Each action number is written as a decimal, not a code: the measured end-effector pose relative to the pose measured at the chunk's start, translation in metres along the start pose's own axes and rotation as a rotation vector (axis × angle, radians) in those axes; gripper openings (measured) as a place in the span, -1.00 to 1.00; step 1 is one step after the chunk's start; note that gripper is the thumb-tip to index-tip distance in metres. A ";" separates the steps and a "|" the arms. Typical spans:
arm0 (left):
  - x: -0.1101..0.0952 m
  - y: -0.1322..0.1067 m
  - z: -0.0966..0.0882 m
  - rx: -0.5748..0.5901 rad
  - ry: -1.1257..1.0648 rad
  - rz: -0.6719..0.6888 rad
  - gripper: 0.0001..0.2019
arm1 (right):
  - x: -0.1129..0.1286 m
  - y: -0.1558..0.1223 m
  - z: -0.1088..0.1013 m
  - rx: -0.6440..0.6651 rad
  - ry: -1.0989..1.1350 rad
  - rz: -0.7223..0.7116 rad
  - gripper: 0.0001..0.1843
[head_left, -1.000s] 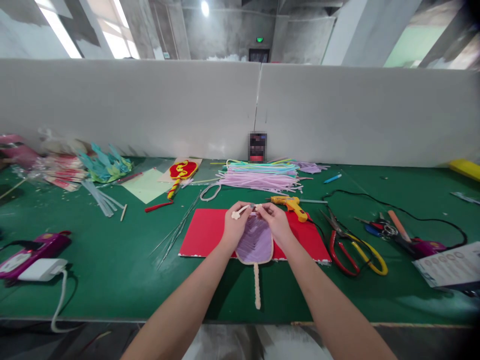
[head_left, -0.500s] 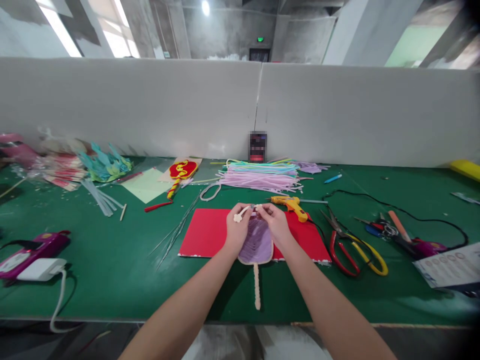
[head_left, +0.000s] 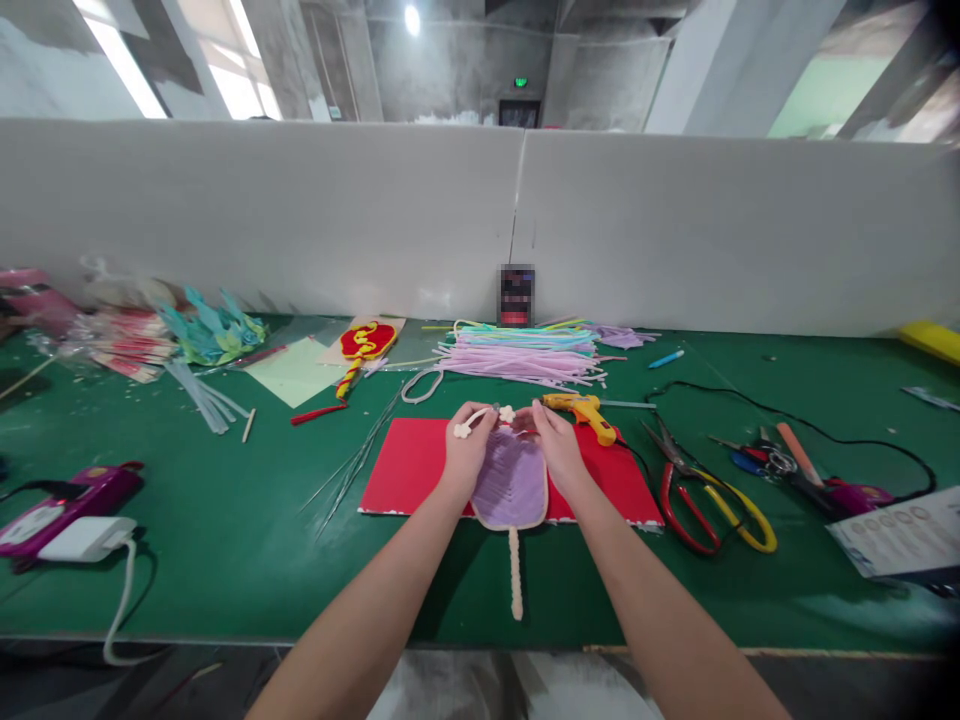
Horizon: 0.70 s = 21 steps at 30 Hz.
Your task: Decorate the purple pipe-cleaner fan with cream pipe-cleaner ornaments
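My left hand [head_left: 470,449] is closed on a cream pipe cleaner with a small flower shape [head_left: 463,431] at one end and another flower [head_left: 507,413] by the fingertips. My right hand [head_left: 556,441] is just right of that second flower, apart from it, fingers parted and holding nothing that I can see. Beneath both hands lies a purple fan [head_left: 511,488] with a cream edge and a twisted cream handle [head_left: 515,575] pointing toward me. Under the fan is a red board [head_left: 409,465], partly covered by my hands.
Behind my hands lies a pile of pipe cleaners [head_left: 525,360]. A yellow glue gun [head_left: 592,412] and red-and-yellow-handled pliers [head_left: 697,495] are to the right. At left are wires [head_left: 352,470], a red-and-yellow fan [head_left: 366,342] and a purple device [head_left: 71,505] with a white plug.
My right hand has let go of the flower and moved slightly right, its fingers parting. My left hand has shifted a little left with the pipe cleaner, leaving the second flower in plain view.
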<state>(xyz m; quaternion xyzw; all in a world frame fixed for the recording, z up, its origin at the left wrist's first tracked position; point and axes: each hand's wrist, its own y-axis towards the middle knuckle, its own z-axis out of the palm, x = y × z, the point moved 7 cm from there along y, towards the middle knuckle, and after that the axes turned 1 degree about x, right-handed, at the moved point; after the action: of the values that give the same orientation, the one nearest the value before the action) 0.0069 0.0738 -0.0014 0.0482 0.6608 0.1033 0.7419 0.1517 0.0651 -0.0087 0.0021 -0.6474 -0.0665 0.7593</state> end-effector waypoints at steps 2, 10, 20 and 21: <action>-0.001 0.000 0.000 0.001 0.006 0.001 -0.83 | 0.003 0.000 0.001 0.015 -0.052 -0.021 -0.62; -0.007 -0.002 0.008 0.071 -0.018 -0.007 -0.88 | 0.008 -0.002 0.006 0.061 -0.192 -0.114 -0.71; -0.023 -0.005 0.016 0.197 0.055 0.119 -0.87 | 0.008 -0.001 0.005 0.071 -0.118 -0.111 -0.75; -0.024 -0.006 0.016 0.197 0.067 0.127 -0.87 | 0.008 -0.001 0.005 0.072 -0.116 -0.112 -0.75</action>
<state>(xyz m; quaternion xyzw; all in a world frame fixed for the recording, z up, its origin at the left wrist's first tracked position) 0.0204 0.0641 0.0226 0.1594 0.6876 0.0862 0.7031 0.1476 0.0633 -0.0005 0.0618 -0.6912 -0.0852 0.7149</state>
